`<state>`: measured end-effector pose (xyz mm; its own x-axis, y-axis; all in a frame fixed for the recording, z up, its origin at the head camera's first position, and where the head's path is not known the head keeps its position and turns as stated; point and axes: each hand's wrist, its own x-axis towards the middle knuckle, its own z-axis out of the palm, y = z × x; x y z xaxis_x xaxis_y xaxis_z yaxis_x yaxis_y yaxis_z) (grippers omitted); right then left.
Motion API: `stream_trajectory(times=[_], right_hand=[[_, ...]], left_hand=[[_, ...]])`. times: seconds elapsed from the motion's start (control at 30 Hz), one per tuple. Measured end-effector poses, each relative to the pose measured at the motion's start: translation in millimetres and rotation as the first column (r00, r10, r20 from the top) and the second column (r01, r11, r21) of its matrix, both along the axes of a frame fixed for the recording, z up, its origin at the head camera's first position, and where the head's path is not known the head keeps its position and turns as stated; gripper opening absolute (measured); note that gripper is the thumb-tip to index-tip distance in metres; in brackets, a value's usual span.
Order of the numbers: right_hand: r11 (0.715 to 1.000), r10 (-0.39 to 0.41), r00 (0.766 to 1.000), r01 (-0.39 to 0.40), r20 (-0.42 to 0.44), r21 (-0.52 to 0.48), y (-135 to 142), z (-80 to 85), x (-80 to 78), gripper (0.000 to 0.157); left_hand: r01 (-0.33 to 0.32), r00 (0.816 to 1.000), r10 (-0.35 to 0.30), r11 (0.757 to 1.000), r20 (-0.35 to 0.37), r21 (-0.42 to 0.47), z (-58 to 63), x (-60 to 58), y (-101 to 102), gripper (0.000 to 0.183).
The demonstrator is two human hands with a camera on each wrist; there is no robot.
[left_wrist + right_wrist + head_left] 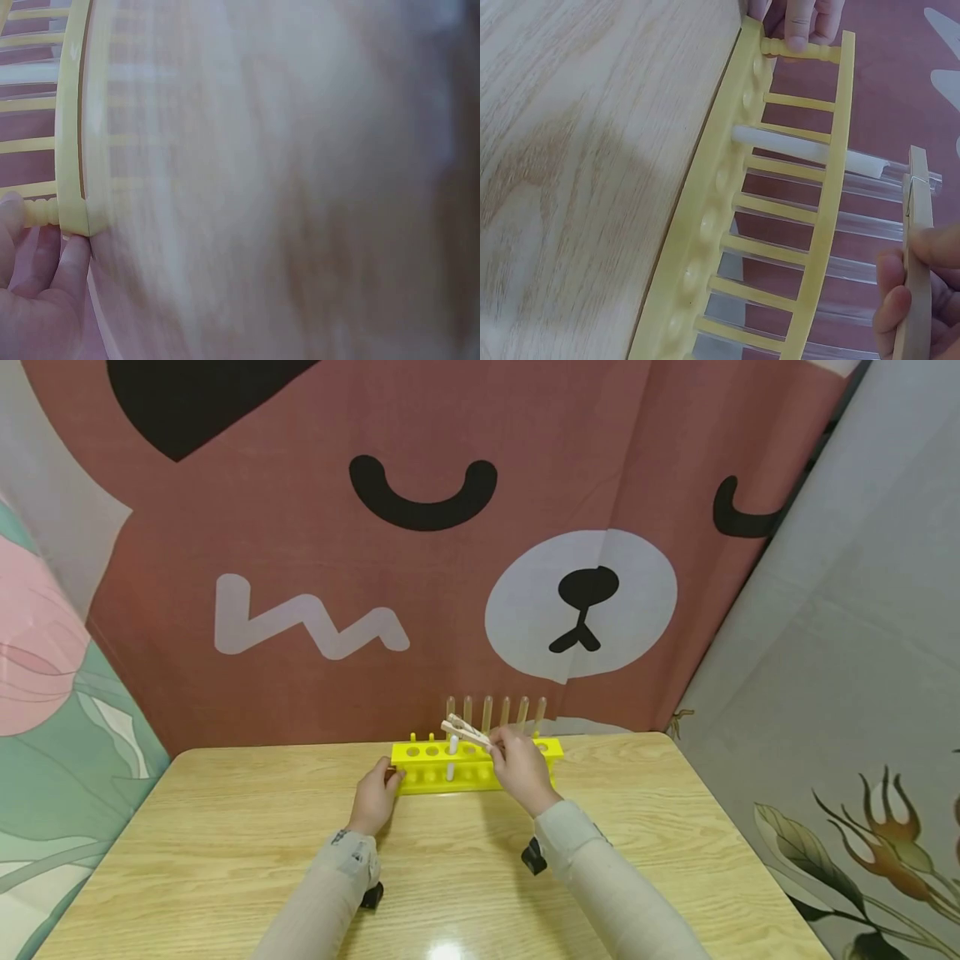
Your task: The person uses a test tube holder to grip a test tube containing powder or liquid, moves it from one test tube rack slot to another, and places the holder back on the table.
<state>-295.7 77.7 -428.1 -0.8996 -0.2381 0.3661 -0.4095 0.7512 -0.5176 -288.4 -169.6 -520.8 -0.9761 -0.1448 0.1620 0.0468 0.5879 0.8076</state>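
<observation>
A yellow test tube rack (477,750) stands near the table's far edge. My left hand (372,800) holds it by its left end post, thumb and fingers around the post in the left wrist view. A test tube with white contents (784,145) stands in one of the rack's holes, left of the middle. With my right hand (523,770) I grip a wooden test tube clamp (919,247) by its handle end, above the rack. The clamp's jaw end overlaps the top of the white-filled tube in the right wrist view.
Several empty clear test tubes (506,712) stand upside down on pegs along the rack's back. Behind the wooden table (247,835) hangs a brown curtain (300,702) with a bear face. A pale floral curtain (847,677) hangs on the right.
</observation>
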Motion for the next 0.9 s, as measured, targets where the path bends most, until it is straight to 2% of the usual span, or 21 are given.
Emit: stream_trajectory(times=[0.53,0.9], right_hand=[[1.0,0.022,1.0,-0.022,0.02,-0.011,-0.6,-4.2,0.7,0.006],[0.999,0.021,0.999,-0.02,0.033,-0.026,-1.6,-2.1,3.1,0.006]], left_hand=[[0.006,0.999,-0.006,1.0,-0.032,-0.009,-0.6,0.7,0.8,0.013],[0.009,1.0,-0.01,1.0,-0.025,-0.008,0.0,0.6,1.3,0.015]])
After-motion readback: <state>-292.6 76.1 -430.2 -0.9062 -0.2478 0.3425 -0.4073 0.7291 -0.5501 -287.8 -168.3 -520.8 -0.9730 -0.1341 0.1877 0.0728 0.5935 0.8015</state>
